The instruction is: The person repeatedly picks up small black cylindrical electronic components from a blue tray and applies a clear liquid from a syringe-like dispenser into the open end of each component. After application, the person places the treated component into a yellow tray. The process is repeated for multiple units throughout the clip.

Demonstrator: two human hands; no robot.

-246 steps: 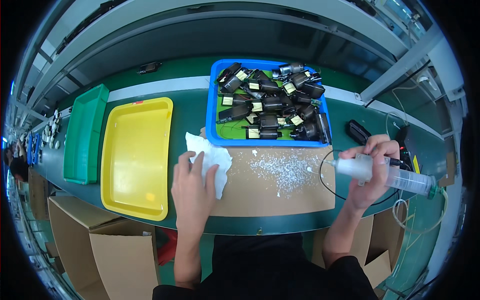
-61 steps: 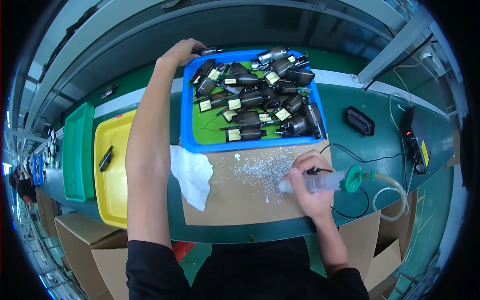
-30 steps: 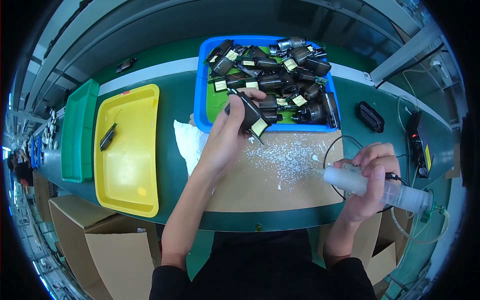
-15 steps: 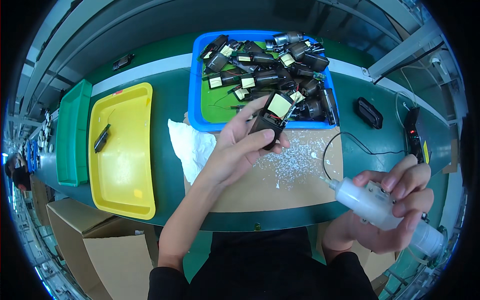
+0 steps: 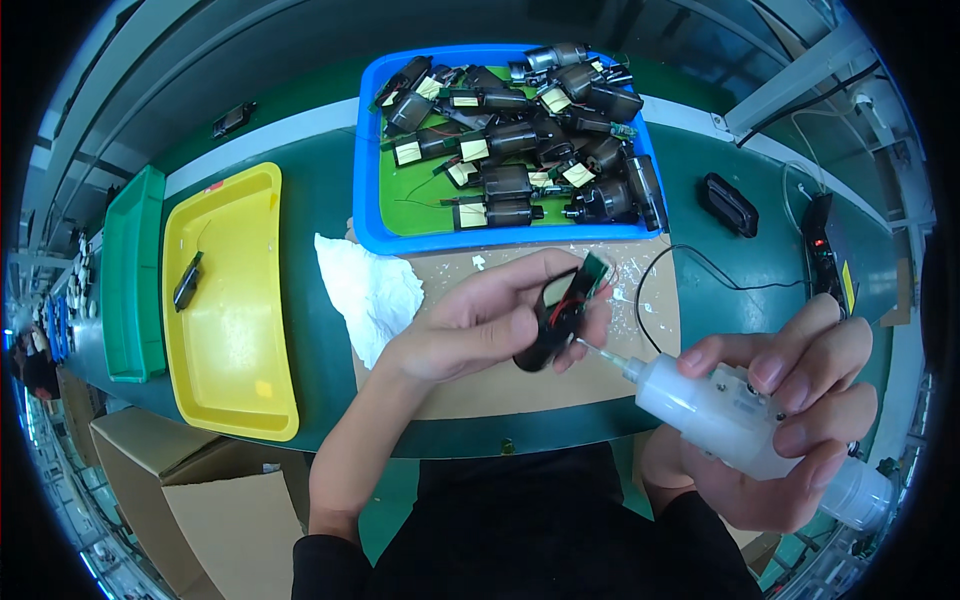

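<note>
My left hand [image 5: 465,325] is closed around a small black device housing [image 5: 545,342], with a green circuit board [image 5: 594,272] and thin red wires standing out of its end. In my right hand [image 5: 815,400] is a white translucent dispensing syringe [image 5: 690,402], tilted so its needle points up and left. The needle tip [image 5: 592,348] is right beside the housing; whether it touches cannot be made out. Below both hands lies a brown cardboard sheet [image 5: 480,393] with white specks on it. Similar black housings [image 5: 510,140], several with pale yellow pads, fill a blue tray [image 5: 372,205] behind.
A yellow tray [image 5: 235,400] with one small dark part [image 5: 188,282] and a green tray [image 5: 133,280] stand at left. Crumpled white tissue [image 5: 365,295] lies beside the cardboard. At right are a black case [image 5: 728,205], a cable [image 5: 715,262] and a dark box with a red display [image 5: 822,255].
My left hand has turned the housing, so its board and red wires now show instead of the yellow pad. The syringe has moved left, bringing its needle to the housing.
</note>
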